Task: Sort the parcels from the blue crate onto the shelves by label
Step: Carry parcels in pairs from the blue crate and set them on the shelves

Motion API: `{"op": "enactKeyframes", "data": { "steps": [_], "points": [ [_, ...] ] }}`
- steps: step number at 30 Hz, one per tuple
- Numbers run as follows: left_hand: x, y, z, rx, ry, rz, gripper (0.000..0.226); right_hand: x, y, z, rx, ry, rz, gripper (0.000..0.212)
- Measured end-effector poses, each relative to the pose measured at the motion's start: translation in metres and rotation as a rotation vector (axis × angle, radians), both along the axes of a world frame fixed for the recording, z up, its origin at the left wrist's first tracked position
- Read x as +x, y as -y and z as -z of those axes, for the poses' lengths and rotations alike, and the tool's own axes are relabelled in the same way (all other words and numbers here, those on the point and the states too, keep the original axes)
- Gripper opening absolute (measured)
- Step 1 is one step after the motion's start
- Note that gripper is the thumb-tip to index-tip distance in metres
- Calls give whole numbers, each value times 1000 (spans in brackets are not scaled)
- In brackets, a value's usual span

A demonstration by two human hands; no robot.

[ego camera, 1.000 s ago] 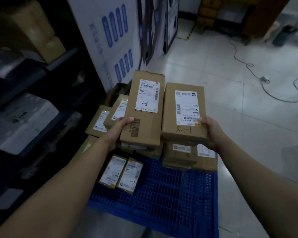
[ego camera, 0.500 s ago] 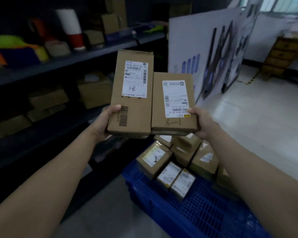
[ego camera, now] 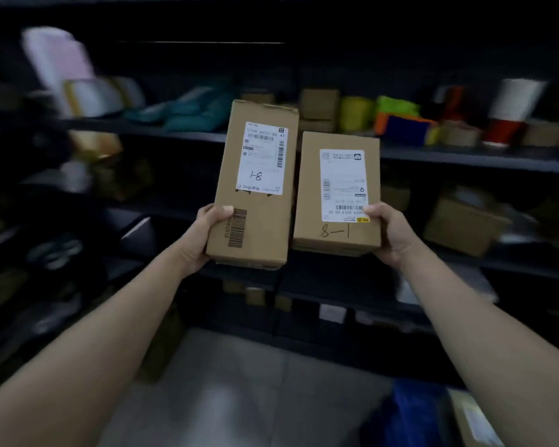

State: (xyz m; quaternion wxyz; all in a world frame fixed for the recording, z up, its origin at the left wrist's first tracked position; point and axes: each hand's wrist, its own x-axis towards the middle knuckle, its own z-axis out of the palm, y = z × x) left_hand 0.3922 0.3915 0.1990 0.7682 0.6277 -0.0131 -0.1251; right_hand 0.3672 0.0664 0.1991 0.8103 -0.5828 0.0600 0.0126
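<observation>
**Both parcels held up, shelves now straight ahead**

Your left hand (ego camera: pixel 207 235) grips the tall parcel (ego camera: pixel 262 227) at its lower left edge. The thumb lies across the front just beside the printed barcode, and the fingers are hidden behind. Your right hand (ego camera: pixel 392 233) grips the short parcel (ego camera: pixel 307 195) at its lower right corner, with the thumb resting on the bottom of its white label (ego camera: pixel 342 185).

The two parcels stand upright just beside each other at the centre of your view, the tall one at 9 o'clock of the short one. Whether their edges touch cannot be told. The tall parcel's shipping label (ego camera: pixel 262 158) carries a handwritten 8-1 turned upside down. The short parcel has 8—1 penned on bare cardboard below its label.

Against half a second ago, your grip on both is unchanged but your view has swung. The shelves (ego camera: pixel 465 158), then off at 9 to 10 o'clock, now fill the whole background behind the parcels. The white board that stood at 2 o'clock is out of view. The blue crate (ego camera: pixel 413 414), then spread across 5 to 6 o'clock with small parcels in it, shows only as a blurred blue corner at 5 o'clock, next to the grey floor (ego camera: pixel 239 382).

The shelf contents are blurred: brown boxes (ego camera: pixel 462 225) at 3 o'clock and bright yellow, green and orange items (ego camera: pixel 397 117) at 1 o'clock.
</observation>
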Motion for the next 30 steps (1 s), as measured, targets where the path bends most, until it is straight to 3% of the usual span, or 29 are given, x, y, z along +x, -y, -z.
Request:
{"op": "enactKeyframes", "data": {
  "steps": [7, 11, 20, 30],
  "points": [
    [-100, -135, 9, -55, -16, -495, 99, 51, -157, 5, -35, 16, -488, 51],
    [-179, -192, 24, -64, -34, -715, 86, 39, -257, 20, -57, -29, -722, 50],
    [-333, -345, 44, -91, -64, -1081, 89, -31, -494, 28, -85, -34, -1055, 45],
    [-464, -489, 87, -139, -176, -1331, 97, -135, -696, 56, -218, -51, -1245, 43]
  ]
}}
